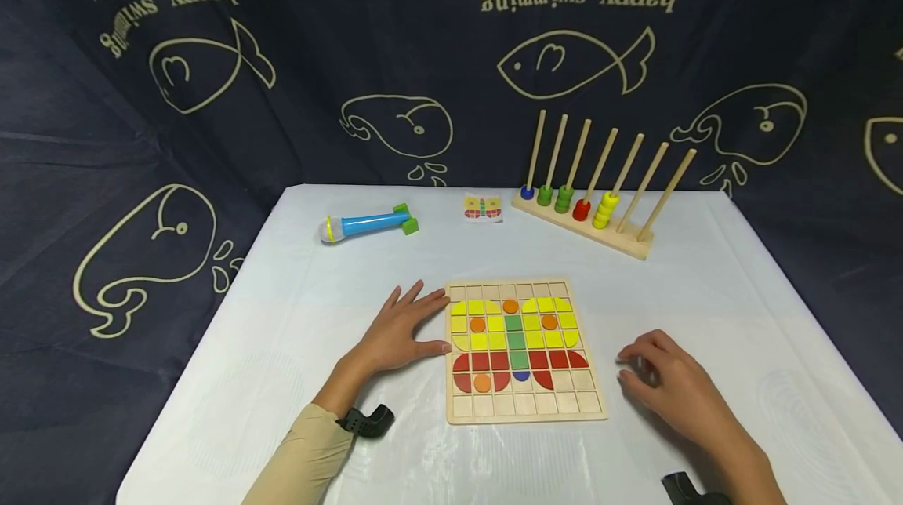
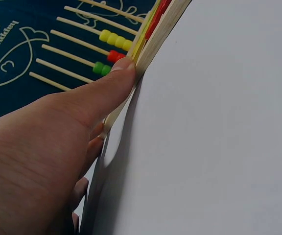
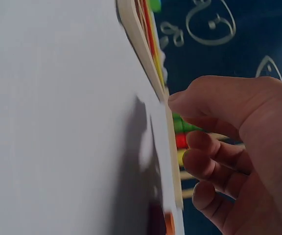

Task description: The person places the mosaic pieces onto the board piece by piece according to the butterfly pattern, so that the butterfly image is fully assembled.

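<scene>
A square wooden board (image 1: 529,408) with a grid lies on the table, bearing a butterfly pattern of yellow, red, green, orange and blue flat pieces. Bare cells show at the pattern's lower right and along the bottom row. My left hand (image 1: 404,331) lies beside the board's left edge, fingers spread; its thumb (image 2: 114,88) touches that edge. To the right of the board, apart from it, hovers my right hand (image 1: 673,387), its fingers loosely bent with a gap to the thumb. The right wrist view (image 3: 219,161) shows nothing between them.
Behind the board lies a small butterfly picture card (image 1: 483,208). A blue toy microphone (image 1: 370,223) and green blocks (image 1: 407,221) sit at the back left. The wooden bead stand (image 1: 585,232) with upright pegs is at the back right, before a dark printed cloth (image 1: 451,42).
</scene>
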Available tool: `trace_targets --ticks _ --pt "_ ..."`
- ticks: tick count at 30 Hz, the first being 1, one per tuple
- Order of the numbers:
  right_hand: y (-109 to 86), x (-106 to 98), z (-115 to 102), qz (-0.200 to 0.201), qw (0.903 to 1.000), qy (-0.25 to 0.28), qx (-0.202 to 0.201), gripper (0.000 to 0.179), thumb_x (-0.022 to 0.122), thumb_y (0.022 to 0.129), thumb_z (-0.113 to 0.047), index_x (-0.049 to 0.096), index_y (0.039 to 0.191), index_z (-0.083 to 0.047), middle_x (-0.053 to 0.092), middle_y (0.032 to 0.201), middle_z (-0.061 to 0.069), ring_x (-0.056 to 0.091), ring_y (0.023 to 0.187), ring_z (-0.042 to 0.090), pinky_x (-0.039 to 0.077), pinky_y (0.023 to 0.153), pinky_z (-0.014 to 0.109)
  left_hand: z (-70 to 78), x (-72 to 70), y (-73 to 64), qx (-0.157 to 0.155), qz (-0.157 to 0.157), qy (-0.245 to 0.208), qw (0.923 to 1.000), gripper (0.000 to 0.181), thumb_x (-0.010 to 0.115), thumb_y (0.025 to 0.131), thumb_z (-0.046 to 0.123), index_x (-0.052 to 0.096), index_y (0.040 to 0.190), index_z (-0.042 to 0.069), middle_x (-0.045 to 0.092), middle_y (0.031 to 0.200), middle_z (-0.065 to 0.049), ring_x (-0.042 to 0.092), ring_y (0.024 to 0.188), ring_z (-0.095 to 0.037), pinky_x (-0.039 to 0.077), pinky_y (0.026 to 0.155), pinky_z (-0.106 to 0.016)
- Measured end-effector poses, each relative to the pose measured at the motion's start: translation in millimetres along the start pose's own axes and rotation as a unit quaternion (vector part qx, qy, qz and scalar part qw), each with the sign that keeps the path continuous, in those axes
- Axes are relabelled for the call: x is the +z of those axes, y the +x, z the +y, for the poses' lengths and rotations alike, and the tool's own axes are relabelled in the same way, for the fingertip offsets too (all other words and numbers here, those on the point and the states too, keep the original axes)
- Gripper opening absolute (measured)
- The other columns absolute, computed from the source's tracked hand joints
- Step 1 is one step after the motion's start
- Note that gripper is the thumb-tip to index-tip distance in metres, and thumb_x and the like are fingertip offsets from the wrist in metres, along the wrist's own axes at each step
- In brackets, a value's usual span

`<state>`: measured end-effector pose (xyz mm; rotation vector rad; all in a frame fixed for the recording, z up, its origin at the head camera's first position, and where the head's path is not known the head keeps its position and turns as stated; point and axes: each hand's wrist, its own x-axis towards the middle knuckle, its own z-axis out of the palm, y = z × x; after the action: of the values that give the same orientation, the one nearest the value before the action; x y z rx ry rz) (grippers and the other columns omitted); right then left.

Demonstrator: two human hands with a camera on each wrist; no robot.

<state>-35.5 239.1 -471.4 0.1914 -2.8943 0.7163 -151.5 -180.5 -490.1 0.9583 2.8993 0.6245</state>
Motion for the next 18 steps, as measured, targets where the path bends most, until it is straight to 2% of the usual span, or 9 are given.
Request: trace_targets --ticks 5,9,18 --pt "-8.9 -12.4 23.3 0.023 0.9996 -0.002 0.018 0.028 0.078 0.076 -0.013 0.069 0.103 -0.011 0.051 0.1 0.0 0.048 0.075 0.014 0.042 0.056 0.027 0.3 -0.4 1.0 0.001 -0.002 0.002 1.0 0.082 0.059 0.08 0.07 0.044 0.146 0.025 0.035 0.152 0.009 0.014 0.144 -0.025 0.005 0.115 -0.05" --pt "-15.6 -16.4 37.5 0.009 0.9989 -0.001 0.045 0.033 0.075 0.079 -0.01 0.067 0.11 -0.008 0.051 0.104 0.004 0.05 0.077 0.015 0.043 0.056 0.027 1.3 -0.9 1.3 0.002 -0.005 0.002 1.0 0.082 0.057 0.08 0.071 0.043 0.146 0.025 0.034 0.152 0.009 0.014 0.144 -0.025 0.005 0.115 -0.05" --pt "-13.2 -16.2 47.6 0.013 0.9983 0.003 0.057 0.036 0.072 0.079 -0.01 0.065 0.114 -0.005 0.052 0.1 0.007 0.047 0.073 0.017 0.039 0.055 0.025 2.0 -1.8 0.1 -0.001 -0.006 -0.003 1.0 0.082 0.059 0.08 0.07 0.044 0.146 0.024 0.035 0.152 0.008 0.014 0.144 -0.026 0.005 0.115 -0.051"
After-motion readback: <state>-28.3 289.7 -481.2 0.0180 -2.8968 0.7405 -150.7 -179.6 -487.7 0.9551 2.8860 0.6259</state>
